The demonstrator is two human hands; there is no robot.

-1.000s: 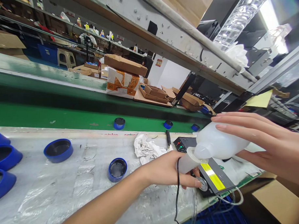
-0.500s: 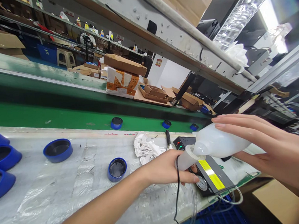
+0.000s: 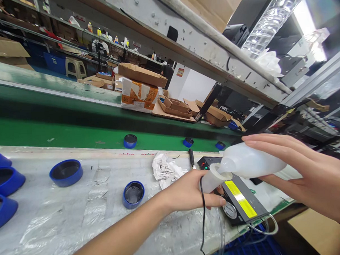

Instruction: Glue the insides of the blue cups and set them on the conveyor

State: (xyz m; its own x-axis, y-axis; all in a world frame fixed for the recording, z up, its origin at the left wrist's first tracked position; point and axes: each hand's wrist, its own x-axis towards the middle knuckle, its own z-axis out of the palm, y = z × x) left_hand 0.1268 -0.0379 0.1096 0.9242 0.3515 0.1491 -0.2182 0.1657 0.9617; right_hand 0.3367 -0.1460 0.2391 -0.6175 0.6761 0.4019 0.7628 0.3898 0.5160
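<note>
Tilting its neck down at the mouth of an open tube [image 3: 209, 182], a cloudy white bottle [image 3: 252, 160] was the thing to watch in the head view, over the near right part of the bench [image 3: 106, 230]. The right hand [image 3: 308, 171] had it, fingers spread along the top, thumb underneath; the left hand [image 3: 189, 192] was wrapped around the tube, which leaned toward the bottle in front of a black box [image 3: 257, 200] with a dial [image 3: 230, 210]. Was any liquid running? Impossible to tell! And here was the danger: a slip of that spread grip, or a knock of neck against rim, could have sent a spill down onto the box. A black cord [image 3: 203, 219] hung by the left hand, and a snag there could have jerked the tube off line. Just beyond the left forearm sat a blue dish [image 3: 133, 194], easily nudged by a dropped arm, with crumpled paper [image 3: 163, 168] near it.
</note>
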